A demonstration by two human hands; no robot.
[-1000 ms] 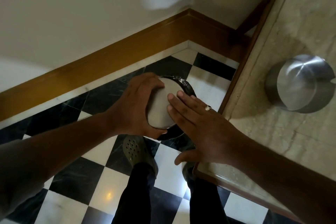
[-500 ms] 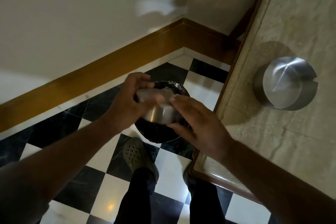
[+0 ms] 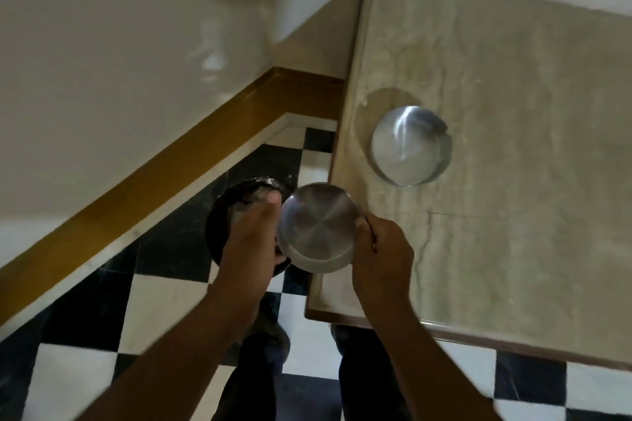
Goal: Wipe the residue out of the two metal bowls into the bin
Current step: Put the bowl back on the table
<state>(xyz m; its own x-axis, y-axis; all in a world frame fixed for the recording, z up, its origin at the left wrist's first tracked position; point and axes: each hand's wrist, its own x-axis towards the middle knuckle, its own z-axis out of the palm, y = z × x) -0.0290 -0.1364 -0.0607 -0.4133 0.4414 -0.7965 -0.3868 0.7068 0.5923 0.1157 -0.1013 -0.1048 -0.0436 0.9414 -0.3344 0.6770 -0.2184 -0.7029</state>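
Observation:
A metal bowl [image 3: 318, 227] is held mouth-up between both hands, at the table's left edge and just right of the bin. Its inside looks shiny. My right hand [image 3: 381, 258] grips its right rim. My left hand [image 3: 251, 237] holds its left side, fingers stretched over the bin. The bin [image 3: 225, 212], round and black-lined, stands on the floor below, partly hidden by my left hand; pale residue shows inside near its far rim. A second metal bowl [image 3: 410, 145] rests upside down on the marble table [image 3: 513, 215].
The table's wood-trimmed corner juts out near my legs. A brown skirting board [image 3: 191, 147] runs along the white wall on the left. The floor is black and white checkered tile [image 3: 164, 304]. My dark trousers and shoes show beneath the hands.
The bowl has been turned from tipped over the bin to mouth-up and moved right toward the table edge. My view has shifted so more of the table shows.

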